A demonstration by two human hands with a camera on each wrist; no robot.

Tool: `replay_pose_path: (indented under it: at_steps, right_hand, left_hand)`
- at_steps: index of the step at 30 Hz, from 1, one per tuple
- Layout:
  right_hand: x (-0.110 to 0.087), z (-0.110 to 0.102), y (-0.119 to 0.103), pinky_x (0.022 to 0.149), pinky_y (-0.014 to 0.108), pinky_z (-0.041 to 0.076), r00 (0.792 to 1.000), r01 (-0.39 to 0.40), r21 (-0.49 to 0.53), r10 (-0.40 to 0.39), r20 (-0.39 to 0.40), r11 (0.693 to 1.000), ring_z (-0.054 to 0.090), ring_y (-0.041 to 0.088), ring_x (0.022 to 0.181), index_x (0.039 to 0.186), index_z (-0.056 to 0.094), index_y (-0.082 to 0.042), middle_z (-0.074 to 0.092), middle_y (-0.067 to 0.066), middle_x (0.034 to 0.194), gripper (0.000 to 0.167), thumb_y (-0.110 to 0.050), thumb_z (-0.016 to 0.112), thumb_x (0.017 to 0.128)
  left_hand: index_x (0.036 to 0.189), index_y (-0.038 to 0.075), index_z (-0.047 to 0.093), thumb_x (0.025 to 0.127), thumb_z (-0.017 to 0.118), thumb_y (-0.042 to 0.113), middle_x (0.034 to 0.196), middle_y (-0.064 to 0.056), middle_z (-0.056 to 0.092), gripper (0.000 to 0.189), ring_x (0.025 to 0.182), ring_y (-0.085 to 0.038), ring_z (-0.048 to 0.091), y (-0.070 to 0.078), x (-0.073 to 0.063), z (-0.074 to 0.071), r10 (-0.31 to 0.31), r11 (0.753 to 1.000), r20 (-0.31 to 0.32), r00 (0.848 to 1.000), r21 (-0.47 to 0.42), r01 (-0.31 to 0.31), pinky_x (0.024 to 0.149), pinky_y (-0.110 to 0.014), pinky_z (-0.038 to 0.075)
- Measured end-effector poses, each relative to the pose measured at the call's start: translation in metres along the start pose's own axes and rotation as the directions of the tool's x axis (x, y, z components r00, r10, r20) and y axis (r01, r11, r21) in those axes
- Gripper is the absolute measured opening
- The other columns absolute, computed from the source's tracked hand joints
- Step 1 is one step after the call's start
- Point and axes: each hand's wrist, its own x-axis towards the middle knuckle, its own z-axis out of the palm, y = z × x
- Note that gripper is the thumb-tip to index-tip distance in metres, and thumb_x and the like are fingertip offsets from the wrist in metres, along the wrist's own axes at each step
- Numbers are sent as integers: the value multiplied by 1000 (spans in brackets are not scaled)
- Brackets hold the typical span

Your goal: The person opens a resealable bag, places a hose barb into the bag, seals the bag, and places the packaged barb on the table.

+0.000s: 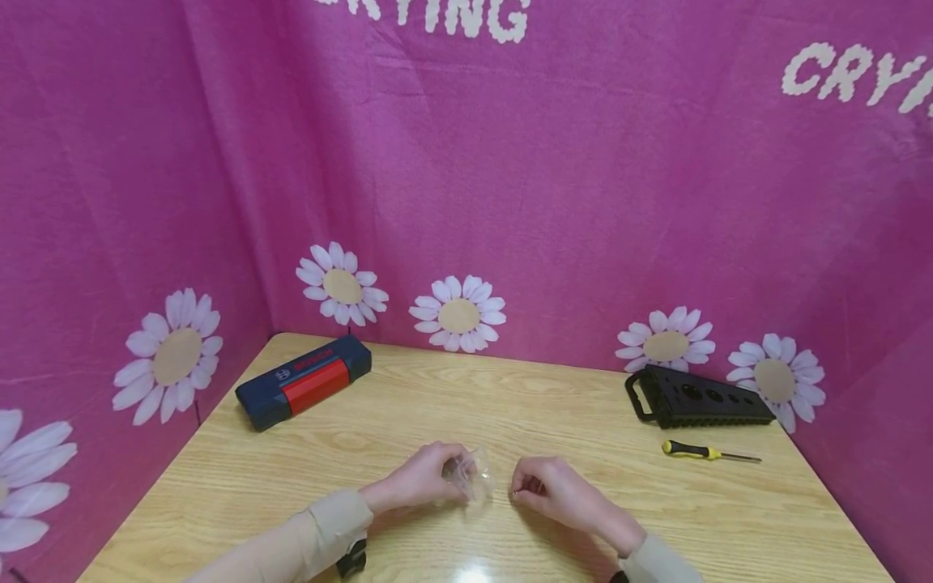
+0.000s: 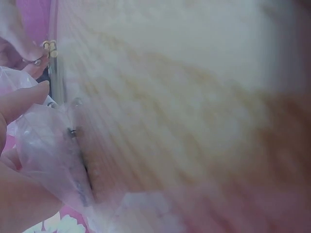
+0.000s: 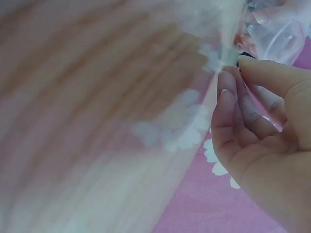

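Observation:
My left hand (image 1: 430,474) grips a clear plastic bag (image 1: 477,478) low over the front middle of the table. Seen from the left wrist, the crinkled bag (image 2: 43,141) lies between thumb and fingers, and something small and dark shows through or behind it. To its right, my right hand (image 1: 557,490) is apart from the bag, thumb and fingertips together. A tiny shiny metal piece (image 2: 37,62) is pinched there; it is too small to tell its kind. In the right wrist view the right hand (image 3: 262,116) mostly hides that piece.
A dark blue and red Bosch case (image 1: 306,382) lies at the table's back left. At the right are a black holder with a handle and holes (image 1: 703,398) and a yellow and black screwdriver (image 1: 692,450). Pink cloth (image 1: 510,202) hangs behind the wooden table (image 1: 437,389).

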Motion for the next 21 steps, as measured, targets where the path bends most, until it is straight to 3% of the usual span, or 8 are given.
replay_pose_path:
  at_steps: [12, 21]
  right_hand:
    - [23, -13, -12, 62, 17, 52, 991, 2, -44, -8, -137, 999, 58, -3, 72, 84, 64, -11, 68, -1, 78, 11, -2, 70, 87]
    - [42, -2, -26, 62, 18, 53, 990, 84, -92, -94, -105, 992, 59, -1, 71, 85, 66, -9, 69, 0, 78, 11, 1, 71, 84]
  left_hand:
    - [95, 9, 65, 74, 84, 9, 92, 1, 67, 28, 81, -3, 53, -2, 2, -1, 4, 1000, 6, 1000, -21, -4, 75, -19, 45]
    - [98, 11, 66, 75, 84, 12, 94, 3, 68, 29, 84, -3, 55, -4, 2, 0, -1, 1000, 9, 1000, -5, 1, 80, -20, 45]
